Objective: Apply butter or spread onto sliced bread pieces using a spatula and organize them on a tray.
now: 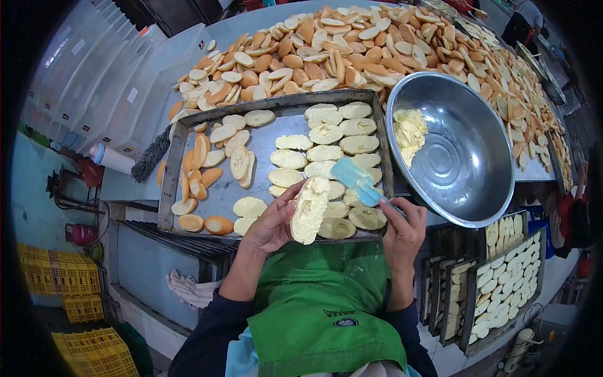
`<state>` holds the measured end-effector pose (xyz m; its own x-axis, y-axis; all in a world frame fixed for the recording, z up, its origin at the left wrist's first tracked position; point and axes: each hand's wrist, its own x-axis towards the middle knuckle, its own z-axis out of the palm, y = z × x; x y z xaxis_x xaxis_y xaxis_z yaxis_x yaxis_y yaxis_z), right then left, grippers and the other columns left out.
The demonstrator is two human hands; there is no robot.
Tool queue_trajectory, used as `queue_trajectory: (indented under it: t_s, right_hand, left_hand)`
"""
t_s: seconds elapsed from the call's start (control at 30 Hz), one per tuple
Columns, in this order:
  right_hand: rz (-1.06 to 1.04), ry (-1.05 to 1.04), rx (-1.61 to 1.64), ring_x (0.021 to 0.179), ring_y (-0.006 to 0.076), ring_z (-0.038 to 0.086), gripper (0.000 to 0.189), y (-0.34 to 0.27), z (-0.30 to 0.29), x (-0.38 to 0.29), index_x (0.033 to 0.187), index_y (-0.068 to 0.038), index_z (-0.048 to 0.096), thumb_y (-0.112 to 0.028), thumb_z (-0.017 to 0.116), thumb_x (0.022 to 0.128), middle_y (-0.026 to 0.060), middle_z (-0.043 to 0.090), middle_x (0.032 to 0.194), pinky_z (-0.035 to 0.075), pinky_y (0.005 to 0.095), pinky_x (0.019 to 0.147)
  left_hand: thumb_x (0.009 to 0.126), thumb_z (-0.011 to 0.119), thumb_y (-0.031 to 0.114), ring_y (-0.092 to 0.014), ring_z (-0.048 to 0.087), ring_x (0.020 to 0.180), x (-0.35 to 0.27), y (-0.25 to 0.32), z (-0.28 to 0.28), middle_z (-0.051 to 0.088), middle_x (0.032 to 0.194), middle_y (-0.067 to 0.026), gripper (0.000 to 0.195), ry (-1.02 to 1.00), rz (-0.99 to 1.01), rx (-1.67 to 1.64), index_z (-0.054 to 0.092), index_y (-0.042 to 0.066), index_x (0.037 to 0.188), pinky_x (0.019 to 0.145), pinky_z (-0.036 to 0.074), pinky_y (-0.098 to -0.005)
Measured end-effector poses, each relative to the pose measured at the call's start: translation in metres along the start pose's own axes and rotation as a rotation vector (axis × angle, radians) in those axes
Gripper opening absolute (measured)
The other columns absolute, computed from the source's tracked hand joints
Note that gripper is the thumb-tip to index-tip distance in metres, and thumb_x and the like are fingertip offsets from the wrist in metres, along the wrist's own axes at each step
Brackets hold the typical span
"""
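A halved oval bread piece (309, 212) coated with pale yellow cream is held in my left hand (272, 219), tilted with its coated face up. My right hand (405, 226) grips a light blue spatula (353, 176), its blade smeared with cream and close to the bread's upper end. Below both hands lies a metal baking tray (264, 188). Rows of coated bread halves (326, 134) fill its right side, while uncoated halves (200, 151) lie loose at its left. Beside the tray, a large steel bowl (452, 141) holds a lump of cream (410, 132) on its left wall.
Behind the tray spreads a big heap of bread halves (301, 61). Stacked clear plastic boxes (89, 80) and a grey duster (151, 153) are at the left. Filled trays (506, 282) stand steeply tilted at lower right. Yellow crates (59, 273) sit at lower left.
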<state>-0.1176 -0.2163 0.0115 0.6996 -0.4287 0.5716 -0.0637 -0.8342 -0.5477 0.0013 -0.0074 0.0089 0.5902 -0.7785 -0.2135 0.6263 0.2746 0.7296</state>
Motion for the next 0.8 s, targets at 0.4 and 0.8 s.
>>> queue_trajectory:
  t_s: [0.4, 0.8]
  right_hand:
    - [0.207, -0.048, 0.47, 0.072, 0.0208, 0.05, 0.028, -0.006, 0.006, -0.003, 0.086, -0.008, 0.069, 0.009, 0.061, 0.065, 0.0056, 0.06, 0.084, 0.042, 0.0277, 0.062]
    - [0.222, -0.284, 0.696, 0.079, 0.0196, 0.055, 0.03, -0.011, 0.008, -0.013, 0.086, -0.009, 0.069, 0.009, 0.063, 0.063, 0.0056, 0.062, 0.083, 0.043, 0.0268, 0.068]
  left_hand:
    - [0.076, 0.065, 0.038, -0.022, 0.05, 0.11, 0.002, -0.003, 0.002, 0.041, 0.126, -0.012, 0.084, 0.039, 0.031, -0.056, 0.017, 0.002, 0.134, 0.088, 0.046, -0.0338]
    - [0.074, 0.067, 0.028, -0.018, 0.053, 0.106, 0.003, -0.011, 0.0, 0.047, 0.121, -0.007, 0.077, 0.116, 0.193, -0.196, 0.023, 0.01, 0.134, 0.086, 0.049, -0.0285]
